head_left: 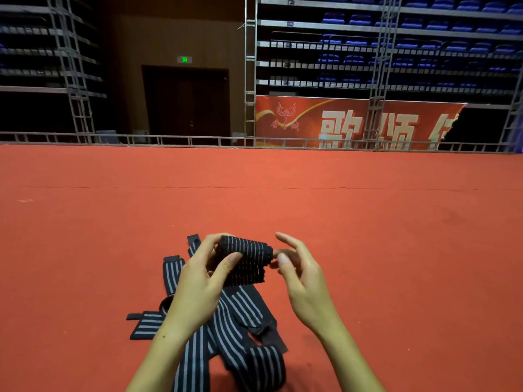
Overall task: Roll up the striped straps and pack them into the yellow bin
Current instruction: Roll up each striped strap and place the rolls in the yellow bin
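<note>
A rolled black strap with grey stripes (246, 258) is held up over the red carpet. My left hand (202, 274) grips the roll, thumb across its front and fingers curled over its top. My right hand (297, 268) is at the roll's right end, fingertips close to or touching it, the other fingers spread and relaxed. Under my hands lies a loose pile of unrolled striped straps (235, 329), spread flat and partly overlapping. One strap end (147, 325) sticks out to the left. No yellow bin is in view.
Red carpet (368, 222) stretches all around the pile, with a seam line across it farther out. A low metal rail (198, 140) borders the far edge, with scaffolding, a red banner (353, 123), a dark door and tiers of blue seats behind.
</note>
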Demonstrator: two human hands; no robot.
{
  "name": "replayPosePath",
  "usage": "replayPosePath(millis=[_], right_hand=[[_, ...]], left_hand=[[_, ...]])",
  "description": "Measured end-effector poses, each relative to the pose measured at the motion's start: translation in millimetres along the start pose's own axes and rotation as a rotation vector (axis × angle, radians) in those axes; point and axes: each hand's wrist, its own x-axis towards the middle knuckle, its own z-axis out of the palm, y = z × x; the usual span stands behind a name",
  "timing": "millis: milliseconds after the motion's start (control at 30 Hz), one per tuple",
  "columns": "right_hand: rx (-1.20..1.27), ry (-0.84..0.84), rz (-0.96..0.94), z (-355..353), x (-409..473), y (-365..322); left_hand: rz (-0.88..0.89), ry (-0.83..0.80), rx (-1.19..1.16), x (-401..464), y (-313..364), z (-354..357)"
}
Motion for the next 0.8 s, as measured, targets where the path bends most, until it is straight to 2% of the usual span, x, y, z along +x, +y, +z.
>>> replayPosePath(millis=[67,200,400,633,800], right_hand=[[0.121,-0.051,0.001,-3,-2,-20],[0.125,-0.101,-0.038,-4,0,-36],[0.265,-0.019,-0.060,-13,1,-48],[0.264,0.042,-0.105,-16,-5,-56],[0.223,0.070,-0.149,-18,-7,-58]], left_hand=[[0.012,0.005,-0.007,1,3,0],[0.047,-0.065,-0.037,-2,15,1],[0.004,-0.017,-0.237,-10,26,0],[-0.013,-0.004,-0.191,-9,23,3],[-0.049,-0.086,-0.178,-12,23,3]])
